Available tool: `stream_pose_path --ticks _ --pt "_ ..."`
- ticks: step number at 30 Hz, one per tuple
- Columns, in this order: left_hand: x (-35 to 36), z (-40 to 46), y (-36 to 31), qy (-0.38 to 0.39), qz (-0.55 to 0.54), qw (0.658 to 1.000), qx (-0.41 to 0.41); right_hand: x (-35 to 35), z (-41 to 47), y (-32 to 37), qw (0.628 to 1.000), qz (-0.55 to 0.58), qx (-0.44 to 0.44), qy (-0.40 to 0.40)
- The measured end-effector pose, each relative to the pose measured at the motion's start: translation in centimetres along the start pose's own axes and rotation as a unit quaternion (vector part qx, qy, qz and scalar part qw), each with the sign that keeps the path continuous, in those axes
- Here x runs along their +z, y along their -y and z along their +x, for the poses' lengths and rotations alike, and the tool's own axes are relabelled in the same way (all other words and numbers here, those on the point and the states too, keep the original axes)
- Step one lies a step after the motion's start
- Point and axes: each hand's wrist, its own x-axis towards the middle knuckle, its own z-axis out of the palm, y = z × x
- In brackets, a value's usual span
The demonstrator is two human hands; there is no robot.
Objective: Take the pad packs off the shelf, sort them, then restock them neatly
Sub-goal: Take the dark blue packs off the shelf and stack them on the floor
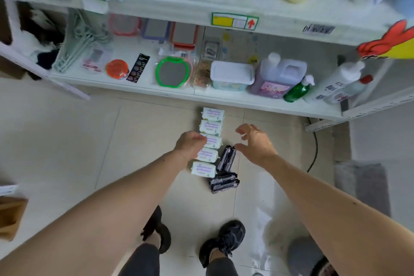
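Several white pad packs with purple print (211, 127) lie in a column on the tiled floor, running from the shelf's foot toward me. To their right lie dark pad packs: one pair standing on edge (226, 158) and another pair lying flat (224, 182). My left hand (190, 144) hovers over the middle white packs, fingers curled, holding nothing. My right hand (255, 143) is spread open just right of the upright dark pair, with nothing in it. Both arms reach forward and down.
The white shelf (224, 98) stands ahead, its bottom level holding mirrors, a lidded tub (231, 75), a detergent jug (277, 76) and bottles. A black cable (314, 148) and a grey mat (365, 184) lie at right. My shoes (224, 242) stand below the packs.
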Motion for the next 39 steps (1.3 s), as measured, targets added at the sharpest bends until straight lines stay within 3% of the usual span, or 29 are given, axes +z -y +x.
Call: stream_pose_path --ticks 8,19,29,39 --pt "-12.2 -7.3 -8.5 0.006 0.056 0.991 0.119 -7.9 -0.8 14.6 0.995 -0.028 -0.069 -0.067" --pt "-28.9 -12.4 -17.3 0.028 0.045 0.970 0.236 -12.4 -0.9 33.3 0.976 0.052 -0.126 -0.167" --pt "-39.8 -10.1 -23.9 -0.076 -0.006 0.957 0.279 -17.5 6.3 45.0 0.951 0.064 -0.236 -0.189" --pt "-46.2 -3.6 -29.4 -0.147 0.044 0.946 0.287 -23.1 18.1 52.6 0.954 -0.042 -0.220 -0.199"
